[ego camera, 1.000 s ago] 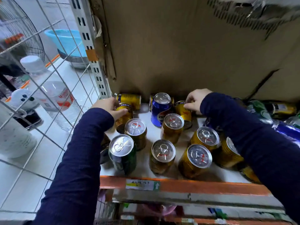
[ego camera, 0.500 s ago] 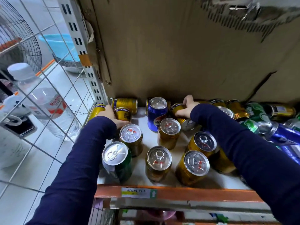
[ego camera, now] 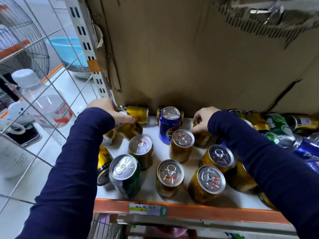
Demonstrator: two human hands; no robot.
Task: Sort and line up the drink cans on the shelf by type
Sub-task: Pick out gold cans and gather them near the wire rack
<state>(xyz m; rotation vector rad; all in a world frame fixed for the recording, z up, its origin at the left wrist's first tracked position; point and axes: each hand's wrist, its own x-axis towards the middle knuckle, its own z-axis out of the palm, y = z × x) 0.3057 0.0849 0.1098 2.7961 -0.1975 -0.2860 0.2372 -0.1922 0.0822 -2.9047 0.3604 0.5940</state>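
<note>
Our left hand [ego camera: 110, 112] has tilted up its gripped gold can [ego camera: 129, 129] at far left while our right hand [ego camera: 203, 119] clutches a second gold can [ego camera: 202, 138], so the golds are grouping.

Cardboard sheet [ego camera: 189, 57] behind; slotted upright [ego camera: 84, 44], wire grid [ego camera: 45, 80] left; beyond, white tiled floor [ego camera: 20, 204], fan [ego camera: 22, 45], blue basin [ego camera: 69, 49].

Left hand [ego camera: 110, 112], right hand [ego camera: 202, 119] gripping gold cans [ego camera: 129, 131].
</note>
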